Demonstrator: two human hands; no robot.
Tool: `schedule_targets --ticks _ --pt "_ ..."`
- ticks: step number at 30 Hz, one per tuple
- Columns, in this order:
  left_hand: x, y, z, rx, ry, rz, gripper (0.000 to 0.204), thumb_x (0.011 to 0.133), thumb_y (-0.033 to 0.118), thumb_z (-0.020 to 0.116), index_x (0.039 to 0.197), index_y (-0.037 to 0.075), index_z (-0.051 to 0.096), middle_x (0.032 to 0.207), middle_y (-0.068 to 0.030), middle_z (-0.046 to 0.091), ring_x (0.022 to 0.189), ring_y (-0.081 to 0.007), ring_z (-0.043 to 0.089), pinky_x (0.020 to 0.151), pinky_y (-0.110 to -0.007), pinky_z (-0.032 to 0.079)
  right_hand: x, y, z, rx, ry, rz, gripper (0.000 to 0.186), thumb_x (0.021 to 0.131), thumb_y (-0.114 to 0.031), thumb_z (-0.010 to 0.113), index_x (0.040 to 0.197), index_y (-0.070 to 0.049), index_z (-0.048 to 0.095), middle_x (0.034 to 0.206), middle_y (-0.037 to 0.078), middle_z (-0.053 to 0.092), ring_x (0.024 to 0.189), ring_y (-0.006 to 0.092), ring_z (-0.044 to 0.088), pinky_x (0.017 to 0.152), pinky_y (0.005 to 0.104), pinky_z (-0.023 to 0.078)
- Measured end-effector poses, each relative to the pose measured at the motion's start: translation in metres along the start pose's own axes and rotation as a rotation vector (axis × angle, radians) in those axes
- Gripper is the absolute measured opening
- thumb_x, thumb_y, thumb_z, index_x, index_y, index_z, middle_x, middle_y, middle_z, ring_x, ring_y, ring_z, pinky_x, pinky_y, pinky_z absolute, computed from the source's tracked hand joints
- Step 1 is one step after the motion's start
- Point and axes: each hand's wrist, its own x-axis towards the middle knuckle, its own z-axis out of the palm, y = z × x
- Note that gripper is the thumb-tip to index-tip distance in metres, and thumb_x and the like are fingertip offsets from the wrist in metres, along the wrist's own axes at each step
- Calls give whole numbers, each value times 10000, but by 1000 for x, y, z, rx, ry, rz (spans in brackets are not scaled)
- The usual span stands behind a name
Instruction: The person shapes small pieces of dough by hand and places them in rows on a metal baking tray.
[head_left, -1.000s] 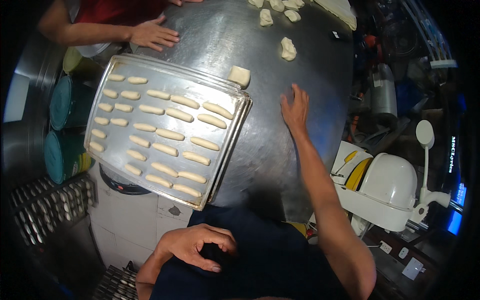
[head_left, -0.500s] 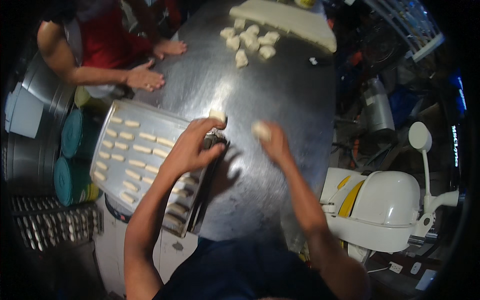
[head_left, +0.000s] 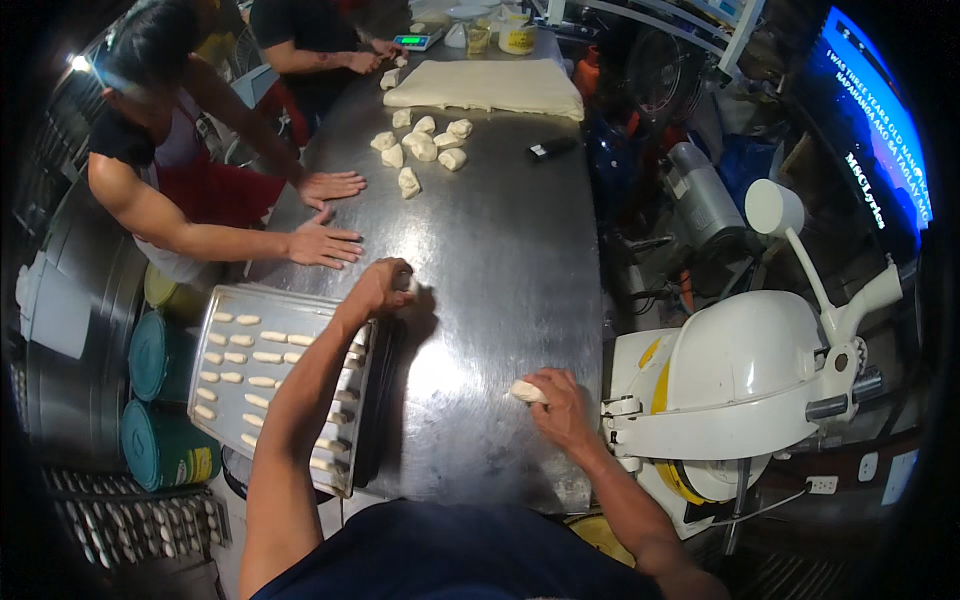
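My left hand is closed around a small pale piece of dough, just past the far right corner of the baking tray. The fingers hide part of that piece. Low over the near right part of the steel table, my right hand grips another dough piece, which sticks out to the left of the fingers. Short rolled dough sticks lie in rows on the tray, and my left forearm covers some of them. Farther up the table sits a cluster of dough lumps.
A co-worker's hands lie flat at the left table edge. A second person works beyond, near a scale. A large dough slab and a black object rest farther off. A white machine stands right of the table.
My view has tilted up and shows more of the far table. My right hand has come nearer with its dough piece. The co-worker's hands have gone from raised to flat on the table.
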Motion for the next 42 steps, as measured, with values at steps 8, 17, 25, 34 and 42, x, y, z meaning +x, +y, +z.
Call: schedule_targets --ticks 8,17,25,34,42 --pt "-255 169 159 430 -3 11 515 905 176 696 1380 17 580 1439 -234 563 1371 -407 504 1095 -519 443 -134 26 18 -424 -188 -92 689 891 -233 674 1480 54 462 1545 267 452 1482 458 357 1236 597 251" --pt "-120 119 170 415 141 -219 905 1023 620 471 1520 -131 372 1621 -338 337 1528 -481 287 1250 -578 217 42 37 34 -492 -164 99 845 1035 -544 526 1565 87 344 1643 293 337 1555 435 272 1285 537 178" --pt "-235 167 191 298 32 -71 878 1007 547 565 1500 -155 374 1581 -383 346 1487 -519 335 1244 -586 238 -134 23 47 -605 -229 -65 949 970 -586 613 1592 61 303 1660 278 310 1567 446 238 1279 539 190" --pt "-185 123 180 245 -57 -59 969 796 476 776 1553 11 390 1597 -253 418 1523 -450 317 1238 -585 264 -37 24 17 -528 -446 -61 980 773 -308 833 1606 -83 369 1574 234 460 1505 436 369 1244 524 297" --pt "-212 159 132 -118 184 -191 476 811 140 808 1276 99 716 1177 -179 713 1091 -374 680 952 -451 548 -58 20 -12 -12 -70 128 523 852 -146 769 1351 -29 668 1167 186 689 1001 353 665 907 404 538"
